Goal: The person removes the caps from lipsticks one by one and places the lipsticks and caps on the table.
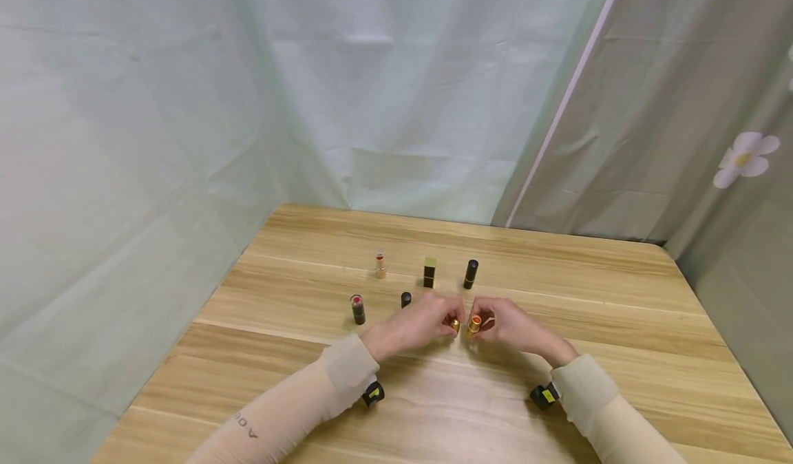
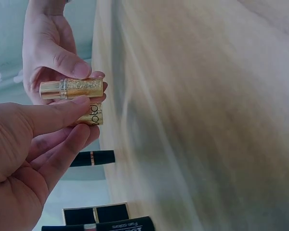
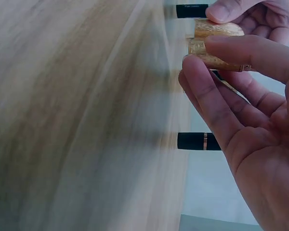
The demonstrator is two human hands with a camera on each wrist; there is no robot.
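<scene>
Five lipstick tubes stand upright on the light wooden table (image 1: 619, 299), all beyond the hands. At far left stands a small clear-capped gold lipstick (image 1: 381, 265), at far centre a square black and gold lipstick (image 1: 429, 272), and to its right a round black lipstick (image 1: 471, 274). Nearer stand an open black lipstick with red tip (image 1: 358, 309) on the left and a short black tube (image 1: 405, 299) just behind the left hand (image 1: 421, 323). Pale green and grey curtains enclose the table.

The left hand pinches a glittery gold cylindrical piece (image 2: 94, 114) between thumb and fingers. The right hand (image 1: 504, 326) pinches a glossy gold lipstick tube with glitter section (image 2: 72, 88). The two pieces sit side by side, near the table's centre.
</scene>
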